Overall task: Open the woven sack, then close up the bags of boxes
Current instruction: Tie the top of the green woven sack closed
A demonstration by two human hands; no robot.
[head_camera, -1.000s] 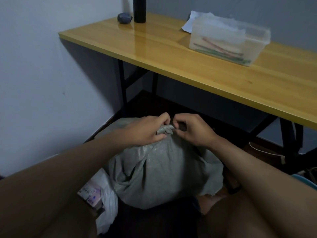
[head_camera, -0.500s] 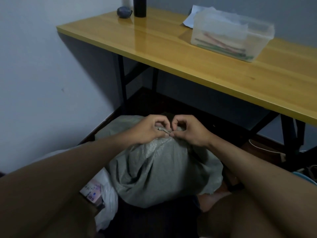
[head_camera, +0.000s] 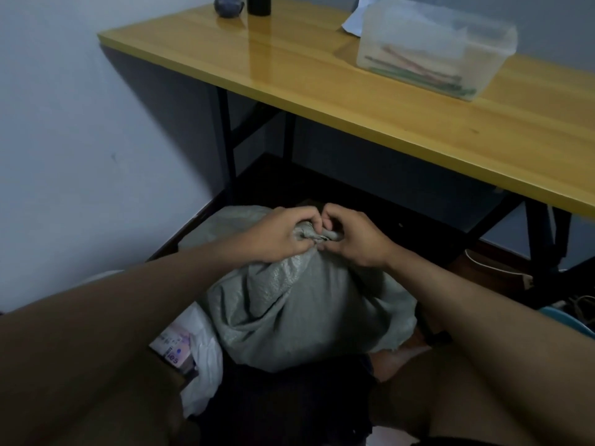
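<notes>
The grey woven sack sits upright on the floor below the table, knotted neck pointing up. Left hand and right hand both pinch that knot, fingers curled.

Knot end out, between hands

Sack knot mostly hidden by curled fingers of both hands. Dark cylinder cropped at top edge. Box print unreadable.
</notes>
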